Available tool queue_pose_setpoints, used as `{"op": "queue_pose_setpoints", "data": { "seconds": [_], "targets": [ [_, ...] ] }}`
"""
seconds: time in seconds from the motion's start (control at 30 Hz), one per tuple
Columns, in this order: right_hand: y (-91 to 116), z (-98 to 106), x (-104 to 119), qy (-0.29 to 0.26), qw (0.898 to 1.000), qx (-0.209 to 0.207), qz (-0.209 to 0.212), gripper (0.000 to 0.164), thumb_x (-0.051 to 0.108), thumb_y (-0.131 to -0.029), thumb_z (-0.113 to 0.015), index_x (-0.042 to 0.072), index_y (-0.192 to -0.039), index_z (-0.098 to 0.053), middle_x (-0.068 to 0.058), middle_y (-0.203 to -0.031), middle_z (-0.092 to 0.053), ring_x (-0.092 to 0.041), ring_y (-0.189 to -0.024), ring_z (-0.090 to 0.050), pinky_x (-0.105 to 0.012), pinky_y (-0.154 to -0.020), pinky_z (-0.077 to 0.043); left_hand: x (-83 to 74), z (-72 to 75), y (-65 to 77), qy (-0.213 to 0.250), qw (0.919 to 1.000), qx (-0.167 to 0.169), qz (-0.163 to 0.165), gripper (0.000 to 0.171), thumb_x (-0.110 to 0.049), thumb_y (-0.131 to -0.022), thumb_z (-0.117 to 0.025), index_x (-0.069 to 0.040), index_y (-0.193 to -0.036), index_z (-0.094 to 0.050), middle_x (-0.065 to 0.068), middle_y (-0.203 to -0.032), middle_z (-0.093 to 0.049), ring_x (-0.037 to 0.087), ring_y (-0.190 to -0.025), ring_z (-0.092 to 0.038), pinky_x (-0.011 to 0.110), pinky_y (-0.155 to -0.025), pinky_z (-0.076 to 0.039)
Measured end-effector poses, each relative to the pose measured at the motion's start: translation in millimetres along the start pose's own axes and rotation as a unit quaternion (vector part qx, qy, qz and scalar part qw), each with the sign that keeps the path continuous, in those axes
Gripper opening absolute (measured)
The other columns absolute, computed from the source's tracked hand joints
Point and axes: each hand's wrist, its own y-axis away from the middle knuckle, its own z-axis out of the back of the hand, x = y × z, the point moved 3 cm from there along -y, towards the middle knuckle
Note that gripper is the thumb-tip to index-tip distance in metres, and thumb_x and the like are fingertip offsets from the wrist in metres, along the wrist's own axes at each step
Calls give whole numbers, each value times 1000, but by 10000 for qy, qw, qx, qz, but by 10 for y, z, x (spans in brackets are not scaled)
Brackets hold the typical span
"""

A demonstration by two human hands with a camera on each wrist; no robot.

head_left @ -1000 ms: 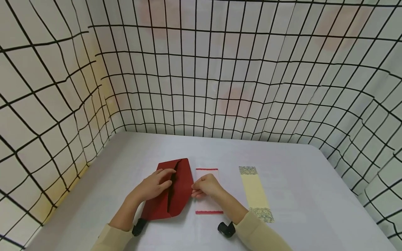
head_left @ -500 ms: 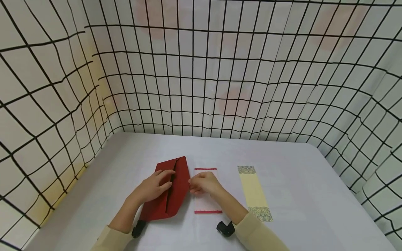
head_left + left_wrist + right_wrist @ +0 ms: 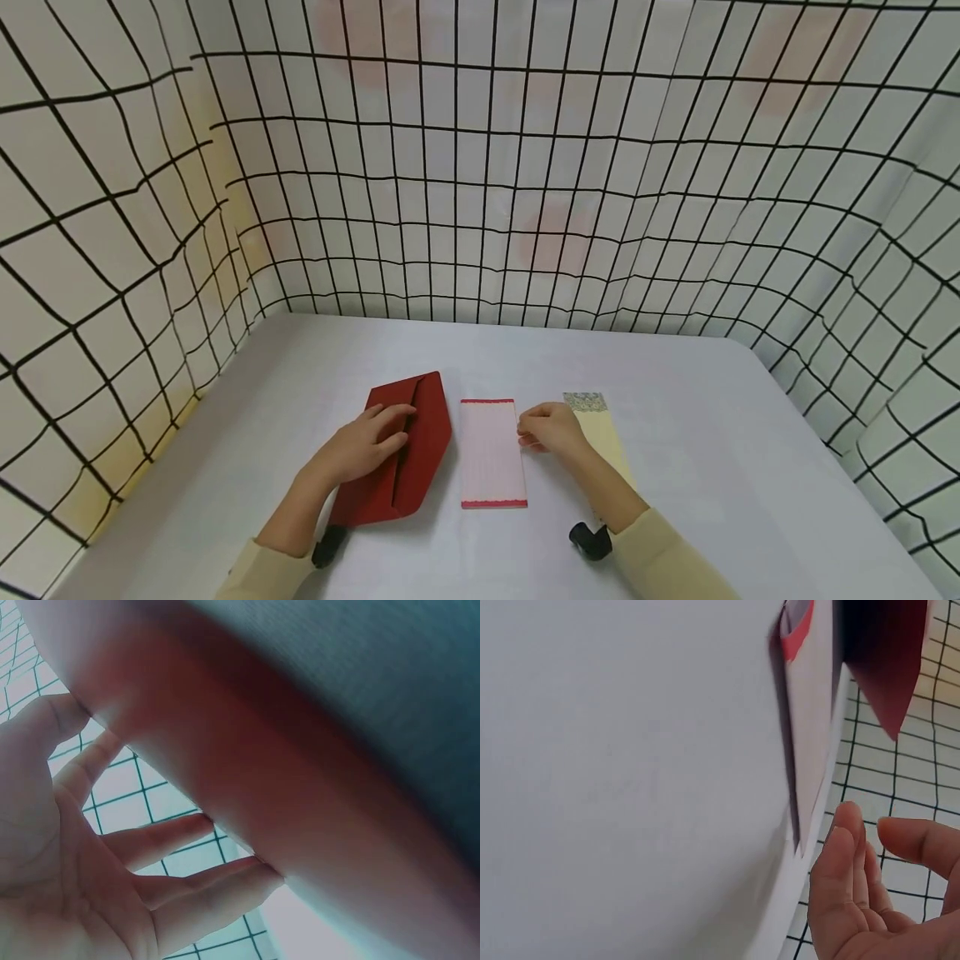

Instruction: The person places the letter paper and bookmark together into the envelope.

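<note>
One red envelope, one pink slip — one yellow strip.

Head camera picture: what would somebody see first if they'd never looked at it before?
Probably the big red envelope, left of the middle on the white table, with the person's left hand resting on it. Next, perhaps the pale pink card with red ends, lying between the envelope and the right hand. The black grid rising behind the table stands out too.
</note>
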Motion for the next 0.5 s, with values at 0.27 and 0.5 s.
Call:
{"op": "queue_pose_setpoints", "data": {
  "seconds": [0.27, 0.5],
  "targets": [
    [-26, 35, -90, 555, 9981, 22, -246, 10, 5, -83, -69, -5, -85, -68, -5, -65, -65, -9, -53, -61, -21, -52, -50, 5, 0, 3, 21, 10000, 25, 0, 41, -29, -99, -53, -24, -140, -51, 20, -145, -43, 44, -134, -37, 64, -98, -37],
    [-16, -36, -120, 1282, 9911, 219, -298, 19, 14, -82, -75, 1, -70, -67, -3, -54, -60, -8, -44, -54, -19, -47, -43, 10, -8, -2, 15, 10000, 73, 21, 42, -29, -99, -52, -23, -141, -50, 19, -146, -43, 43, -137, -33, 64, -99, -36]
  ]
}}
